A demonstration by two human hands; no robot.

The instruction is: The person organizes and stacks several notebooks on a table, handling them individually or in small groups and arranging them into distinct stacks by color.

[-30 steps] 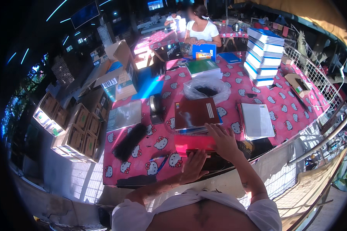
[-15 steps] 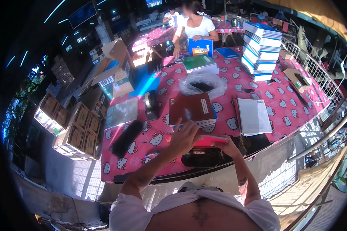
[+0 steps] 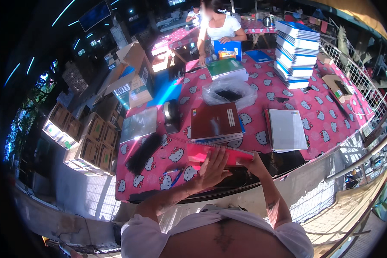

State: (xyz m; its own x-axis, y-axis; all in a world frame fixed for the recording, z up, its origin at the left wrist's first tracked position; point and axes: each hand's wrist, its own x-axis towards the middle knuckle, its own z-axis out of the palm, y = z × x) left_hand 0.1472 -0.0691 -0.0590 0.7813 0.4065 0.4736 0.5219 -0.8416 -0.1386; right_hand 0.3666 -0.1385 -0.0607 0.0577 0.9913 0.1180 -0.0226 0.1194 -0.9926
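Note:
A pink notebook point(image 3: 202, 152) lies at the near edge of the table with the pink patterned cloth point(image 3: 314, 107). My left hand point(image 3: 211, 168) lies flat on its cover, fingers spread. Gripping its right end is my right hand point(image 3: 253, 162). Just beyond the pink notebook sits a stack topped by a dark red notebook point(image 3: 215, 121). To the right lies a spiral notebook point(image 3: 286, 129) with a pale cover. A black machine point(image 3: 228, 180) sits under my hands at the table edge.
A clear plastic bag point(image 3: 228, 91) and green notebooks point(image 3: 226, 68) lie farther back. A tall stack of blue and white notebooks point(image 3: 297, 53) stands at the back right. A person in white point(image 3: 221, 26) stands across the table. Cardboard boxes point(image 3: 131, 81) crowd the left.
My left hand has come down from the dark red stack onto the pink notebook. My right hand has shifted to the pink notebook's right end.

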